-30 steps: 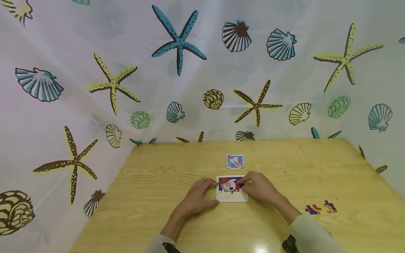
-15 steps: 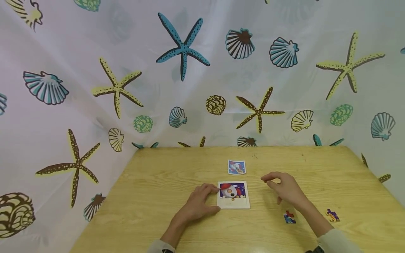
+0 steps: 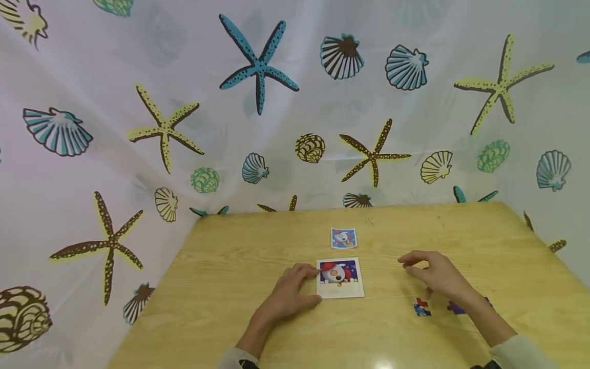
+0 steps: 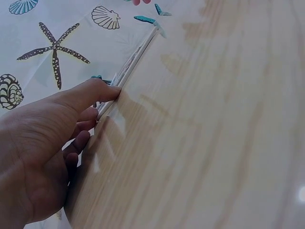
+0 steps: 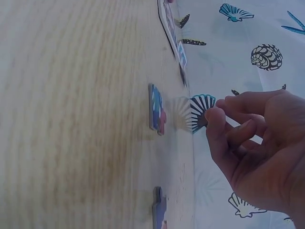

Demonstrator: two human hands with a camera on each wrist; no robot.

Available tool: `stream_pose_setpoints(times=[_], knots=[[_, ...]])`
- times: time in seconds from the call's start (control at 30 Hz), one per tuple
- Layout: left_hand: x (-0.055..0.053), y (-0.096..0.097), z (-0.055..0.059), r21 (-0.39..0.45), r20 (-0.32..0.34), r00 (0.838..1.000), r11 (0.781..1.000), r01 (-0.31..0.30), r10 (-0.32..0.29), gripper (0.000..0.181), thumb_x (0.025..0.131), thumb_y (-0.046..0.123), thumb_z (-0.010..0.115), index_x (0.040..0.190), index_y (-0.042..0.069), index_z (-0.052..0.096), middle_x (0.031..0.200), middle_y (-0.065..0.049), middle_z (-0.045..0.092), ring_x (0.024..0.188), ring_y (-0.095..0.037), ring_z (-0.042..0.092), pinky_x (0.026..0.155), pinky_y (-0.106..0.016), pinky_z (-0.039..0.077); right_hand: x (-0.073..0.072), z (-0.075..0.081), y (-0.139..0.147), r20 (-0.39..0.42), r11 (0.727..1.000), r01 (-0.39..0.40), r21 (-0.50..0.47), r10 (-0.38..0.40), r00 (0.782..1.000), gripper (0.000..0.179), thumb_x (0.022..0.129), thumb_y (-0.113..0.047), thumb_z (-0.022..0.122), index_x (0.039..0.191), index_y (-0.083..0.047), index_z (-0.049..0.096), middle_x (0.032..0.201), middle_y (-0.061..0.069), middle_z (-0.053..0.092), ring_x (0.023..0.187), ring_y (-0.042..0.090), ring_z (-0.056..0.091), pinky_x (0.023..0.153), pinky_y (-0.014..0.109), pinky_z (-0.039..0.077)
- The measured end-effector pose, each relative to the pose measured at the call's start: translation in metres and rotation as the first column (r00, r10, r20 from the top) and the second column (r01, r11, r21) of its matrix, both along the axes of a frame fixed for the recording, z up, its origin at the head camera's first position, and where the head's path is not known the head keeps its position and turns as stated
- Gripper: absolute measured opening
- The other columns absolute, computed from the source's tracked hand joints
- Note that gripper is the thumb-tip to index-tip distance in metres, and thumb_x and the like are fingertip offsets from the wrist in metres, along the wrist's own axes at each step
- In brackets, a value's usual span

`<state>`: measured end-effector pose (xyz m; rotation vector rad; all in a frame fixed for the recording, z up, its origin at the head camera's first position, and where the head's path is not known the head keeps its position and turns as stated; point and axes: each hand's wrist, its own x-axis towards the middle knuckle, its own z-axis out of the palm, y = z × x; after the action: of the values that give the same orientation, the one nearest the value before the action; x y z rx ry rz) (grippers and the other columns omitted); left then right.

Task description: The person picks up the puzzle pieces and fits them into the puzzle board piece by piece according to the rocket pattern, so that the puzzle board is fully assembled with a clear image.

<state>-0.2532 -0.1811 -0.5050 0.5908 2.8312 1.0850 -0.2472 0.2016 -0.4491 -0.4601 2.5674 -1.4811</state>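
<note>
My left hand (image 3: 287, 293) holds a white-framed jigsaw puzzle board (image 3: 341, 291) by its left side, index finger on the left edge and thumb at the near corner. The upper part shows a white character in red on purple; the lower strip is bare. My right hand (image 3: 435, 274) hovers right of the board, thumb and index fingertips close together. Nothing shows between those fingers in the right wrist view. Below that hand lies a red-and-blue puzzle piece (image 3: 421, 307). A purple puzzle piece (image 3: 456, 308) lies farther right, partly hidden by my right forearm.
A small picture card (image 3: 343, 238) with the same character lies just behind the board. Everything rests on a wooden table (image 3: 258, 241). A white curtain (image 3: 286, 118) with starfish and shells hangs along its back and sides.
My right hand has come away from the board's right edge and moved right, near the loose pieces. My left hand has stayed at the board's left side.
</note>
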Motion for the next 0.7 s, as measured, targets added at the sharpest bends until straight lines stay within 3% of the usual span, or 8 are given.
stream_pose_setpoints(times=[0.27,0.53,0.7], knots=[[0.001,0.002,0.001,-0.005,0.008,1.000,1.000,0.000,0.000,0.060,0.085,0.035,0.082,0.138,0.014,0.063,0.146,-0.003,0.054,0.141,-0.032,0.041,0.118,-0.057,0.030,0.007,0.000,0.015,0.059,1.000,-0.018,0.003,0.018,0.998,0.037,0.103,-0.011,0.063,0.137,0.003,0.061,0.128,0.027,0.060,0.049,0.011,0.042,0.045,0.035,0.053],[0.001,0.004,0.003,-0.007,0.028,0.999,1.000,-0.020,0.020,0.061,0.086,0.035,0.082,0.140,0.015,0.062,0.148,-0.001,0.053,0.143,-0.031,0.040,0.119,-0.057,0.029,0.009,-0.003,0.024,0.089,0.998,-0.054,-0.020,0.055,0.995,0.043,0.103,-0.012,0.064,0.142,0.002,0.057,0.133,0.030,0.058,0.054,0.020,0.051,0.045,0.034,0.051],[0.002,0.005,0.004,-0.003,0.031,0.999,1.000,-0.031,0.031,0.061,0.086,0.035,0.082,0.140,0.015,0.063,0.148,-0.001,0.052,0.143,-0.032,0.040,0.119,-0.058,0.028,0.012,-0.006,0.033,0.119,0.995,-0.093,-0.040,0.098,0.988,0.046,0.103,-0.012,0.064,0.145,0.002,0.054,0.135,0.030,0.055,0.052,0.019,0.049,0.045,0.033,0.049]])
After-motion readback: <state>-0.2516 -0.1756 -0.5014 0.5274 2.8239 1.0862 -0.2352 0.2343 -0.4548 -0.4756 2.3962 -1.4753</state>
